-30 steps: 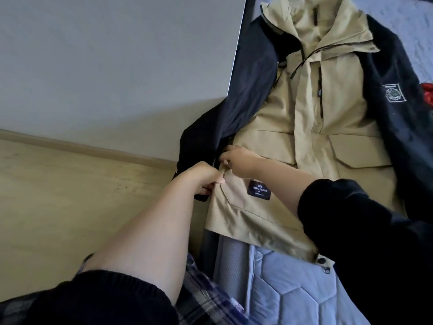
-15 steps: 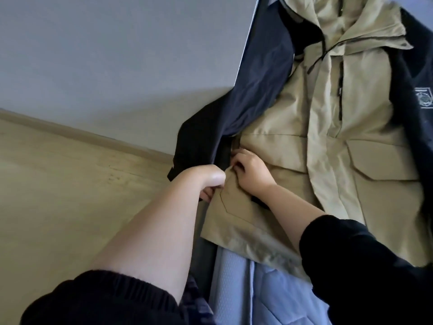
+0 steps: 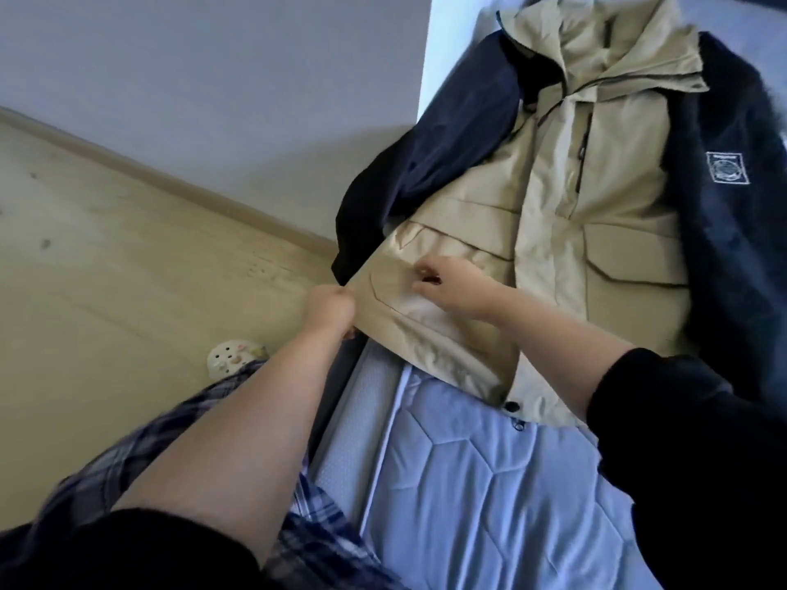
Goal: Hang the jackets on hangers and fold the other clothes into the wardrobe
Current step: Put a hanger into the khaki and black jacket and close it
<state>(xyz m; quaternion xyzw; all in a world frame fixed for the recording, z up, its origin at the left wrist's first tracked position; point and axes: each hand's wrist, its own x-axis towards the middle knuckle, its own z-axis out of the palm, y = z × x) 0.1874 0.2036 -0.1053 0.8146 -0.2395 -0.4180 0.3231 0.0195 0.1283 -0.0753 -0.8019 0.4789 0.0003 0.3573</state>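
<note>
We hold the jacket (image 3: 617, 185) on the bed (image 3: 468, 483).
Our left hand (image 3: 330, 310) clenches its near edge, fingertips hidden under cloth; our right hand (image 3: 451, 283) pinches the pocket (image 3: 404, 300) fabric, blurred; farther off, one dark sleeve (image 3: 745, 249) runs out of frame.

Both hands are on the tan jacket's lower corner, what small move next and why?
Probably pull the left hand outward to draw the corner of the tan jacket taut while the right hand, pinching by the pocket, smooths it; the fabric there looks creased, and no hanger is in view.
</note>
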